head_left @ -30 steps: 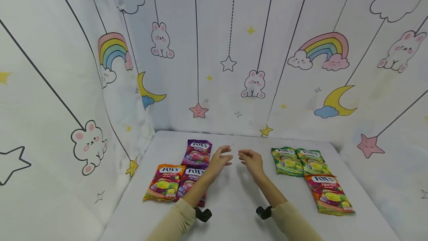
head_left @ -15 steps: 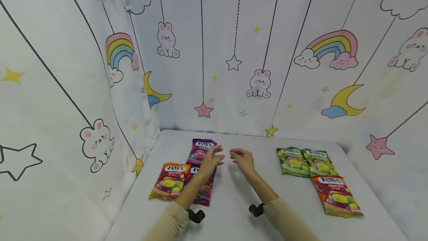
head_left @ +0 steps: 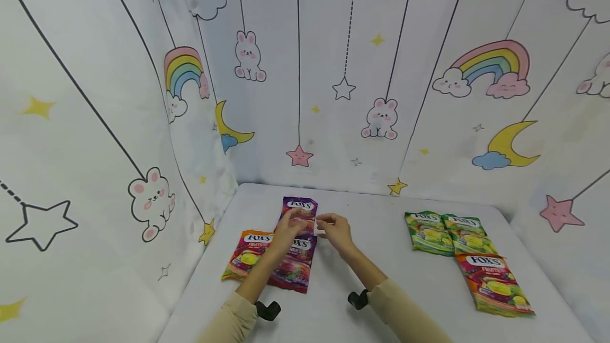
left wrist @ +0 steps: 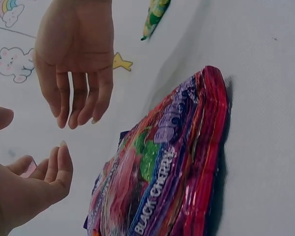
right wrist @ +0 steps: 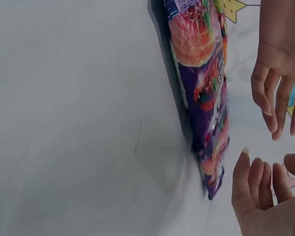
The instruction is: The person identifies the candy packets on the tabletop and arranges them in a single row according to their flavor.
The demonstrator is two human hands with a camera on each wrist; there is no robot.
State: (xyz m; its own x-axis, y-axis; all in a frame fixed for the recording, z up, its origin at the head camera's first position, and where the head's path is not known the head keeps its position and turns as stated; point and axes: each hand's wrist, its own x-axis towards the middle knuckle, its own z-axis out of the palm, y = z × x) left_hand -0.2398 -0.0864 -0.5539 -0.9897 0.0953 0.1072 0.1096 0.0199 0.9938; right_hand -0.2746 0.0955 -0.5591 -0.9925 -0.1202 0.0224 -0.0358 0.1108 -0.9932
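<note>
Both bare hands hover with relaxed fingers, palms facing each other, holding nothing. My left hand [head_left: 286, 234] overlaps a purple FOX'S berries candy bag [head_left: 310, 210] in the head view. Close to that bag's right edge is my right hand [head_left: 337, 233]. A second purple candy bag [head_left: 296, 268] lies nearer, beneath the left wrist; the left wrist view shows "BLACK CHERRY" on a purple bag [left wrist: 147, 182]. Beside it, an orange-red fruits candy bag [head_left: 249, 254] is partly hidden by the left forearm. In the right wrist view the purple bags [right wrist: 201, 93] lie flat on the table.
Over on the right of the white table [head_left: 381, 279] lie two green candy bags [head_left: 430, 234] [head_left: 472, 237] side by side, with another orange-red fruits bag [head_left: 495, 285] in front of them. A patterned curtain wall [head_left: 276, 120] rises behind the table.
The head view has turned left. Both hands have moved left across the table, so the left hand now overlaps the far purple bag and the right hand is near its edge.
</note>
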